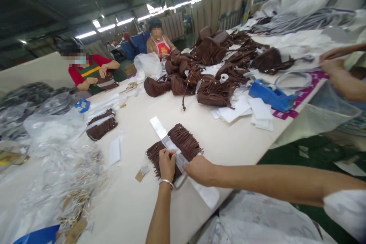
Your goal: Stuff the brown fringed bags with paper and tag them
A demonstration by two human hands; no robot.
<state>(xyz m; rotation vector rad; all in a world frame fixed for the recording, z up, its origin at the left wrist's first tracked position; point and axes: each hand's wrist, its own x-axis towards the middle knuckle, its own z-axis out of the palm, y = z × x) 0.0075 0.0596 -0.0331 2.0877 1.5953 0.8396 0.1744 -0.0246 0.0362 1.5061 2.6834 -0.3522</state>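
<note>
A brown fringed bag (185, 141) lies on the table in front of me. Across its middle runs a whitish wrapping strip (159, 127), its far end reaching past the bag. Another length of white strip (207, 194) hangs over toward the near table edge. My left hand (167, 164), with a bangle at the wrist, is closed in a pinch on the strip over the bag. Beside it on the right, my right hand (199, 170) is closed with its fingertips on the strip at the bag's near side. My fingers partly hide the bag and the strip.
Several brown bags (215, 89) are heaped at the back. A blue tape dispenser (273, 95) stands right, near white paper pieces (261, 112). A wrapped fringed bag (101, 125) and plastic bags (57, 137) lie left. Two co-workers sit opposite; another person's hands (333, 63) show right.
</note>
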